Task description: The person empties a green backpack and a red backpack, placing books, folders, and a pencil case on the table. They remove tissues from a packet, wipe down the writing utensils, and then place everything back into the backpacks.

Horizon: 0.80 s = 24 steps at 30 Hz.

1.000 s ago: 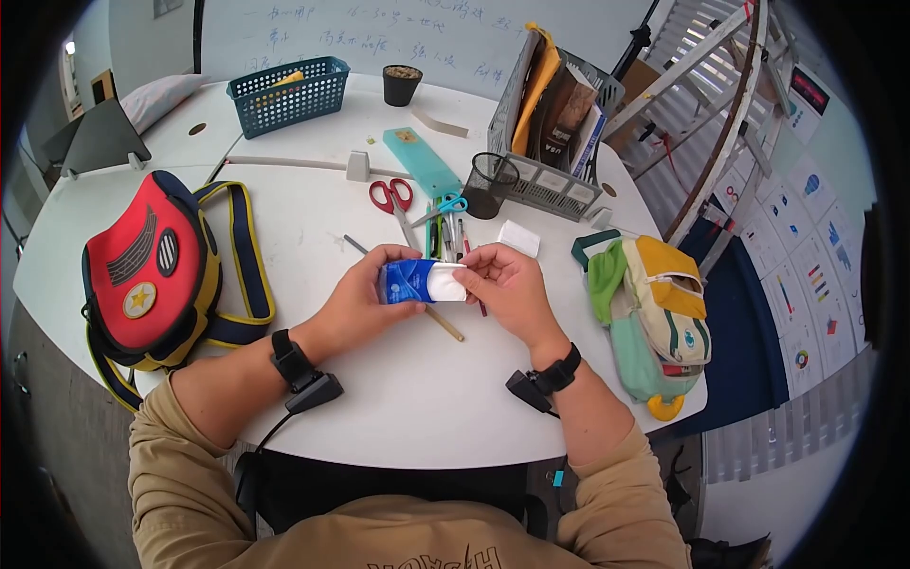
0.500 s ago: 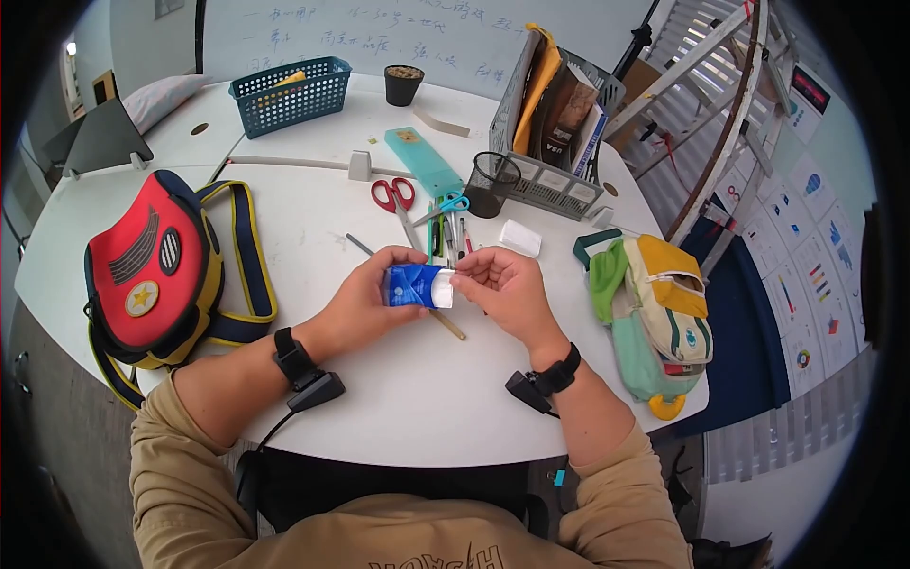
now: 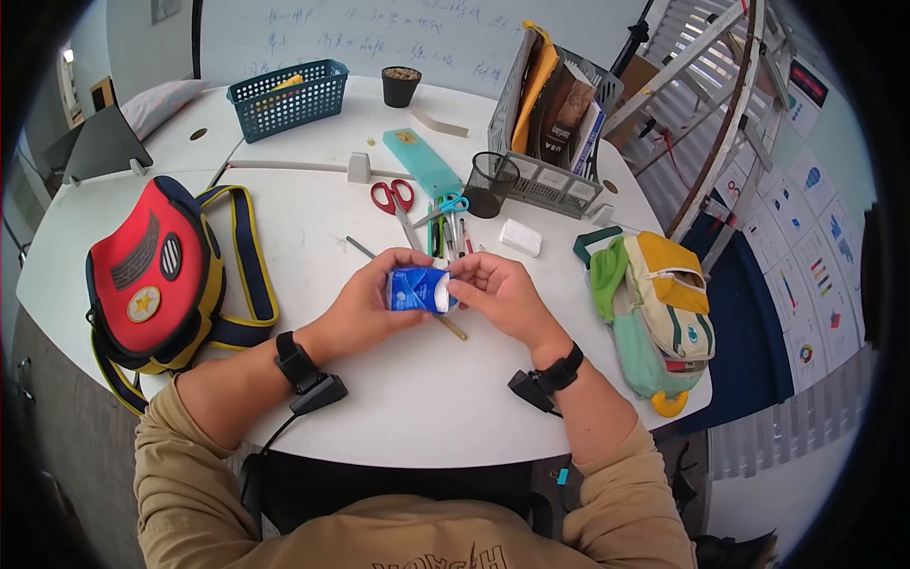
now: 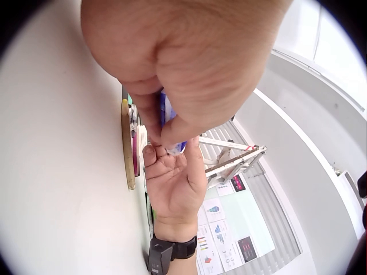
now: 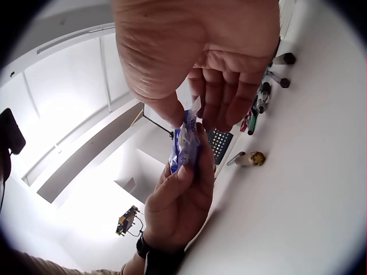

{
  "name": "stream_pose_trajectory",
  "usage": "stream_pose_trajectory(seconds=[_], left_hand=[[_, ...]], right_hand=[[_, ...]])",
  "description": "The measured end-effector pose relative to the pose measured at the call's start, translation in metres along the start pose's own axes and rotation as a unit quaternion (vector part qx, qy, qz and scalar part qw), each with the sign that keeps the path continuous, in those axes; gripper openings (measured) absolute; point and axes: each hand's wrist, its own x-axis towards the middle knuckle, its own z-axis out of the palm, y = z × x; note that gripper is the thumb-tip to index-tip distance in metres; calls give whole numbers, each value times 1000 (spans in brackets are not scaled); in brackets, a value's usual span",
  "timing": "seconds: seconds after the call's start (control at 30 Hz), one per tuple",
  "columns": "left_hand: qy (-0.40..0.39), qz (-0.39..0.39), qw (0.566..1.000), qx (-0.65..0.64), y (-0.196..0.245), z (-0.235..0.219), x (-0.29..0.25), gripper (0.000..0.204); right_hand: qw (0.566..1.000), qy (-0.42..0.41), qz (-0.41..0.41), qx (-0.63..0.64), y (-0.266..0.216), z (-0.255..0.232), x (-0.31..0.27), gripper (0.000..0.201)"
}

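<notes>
A blue-and-white plastic tissue pack (image 3: 413, 290) is held over the table, its white end facing right. My left hand (image 3: 372, 302) grips the body of the pack between thumb and fingers. At the white end, my right hand (image 3: 507, 296) pinches the edge with thumb and forefinger, its other fingers curled loosely. In the right wrist view the crinkled wrapper (image 5: 186, 143) shows between the two hands. Just beyond lie several pens (image 3: 445, 237), red-handled scissors (image 3: 393, 197) and light-blue-handled scissors (image 3: 453, 204). A tan pencil (image 3: 450, 327) lies partly hidden beneath the hands.
A red backpack (image 3: 152, 275) lies on the left, and a cream, green and yellow bag (image 3: 664, 313) on the right. A small white block (image 3: 520, 238), mesh cup (image 3: 493, 185), teal case (image 3: 423, 161), file rack (image 3: 550, 180), basket (image 3: 289, 100) and plant pot (image 3: 401, 87) stand or lie farther back.
The pack has turned in my hands, so less of its white end shows. My right hand has shifted slightly left along with that end. The left hand keeps its grip.
</notes>
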Motion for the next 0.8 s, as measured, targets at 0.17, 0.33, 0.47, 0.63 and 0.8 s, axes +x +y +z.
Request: stream_pose_trajectory(seconds=[0.17, 0.33, 0.47, 0.63, 0.8], left_hand=[[4, 1, 998, -55, -8, -1, 2, 75], [33, 27, 999, -1, -10, 1, 4, 76], [65, 32, 992, 101, 1, 3, -3, 75], [88, 29, 990, 111, 0, 2, -4, 70], [106, 17, 989, 103, -5, -1, -2, 66]], right_hand=[[999, 34, 5, -33, -2, 2, -1, 22], [999, 46, -2, -26, -10, 9, -3, 17], [999, 19, -23, 16, -12, 23, -8, 14], [999, -4, -45, 13, -9, 24, -10, 14], [998, 2, -47, 29, -10, 27, -11, 13]])
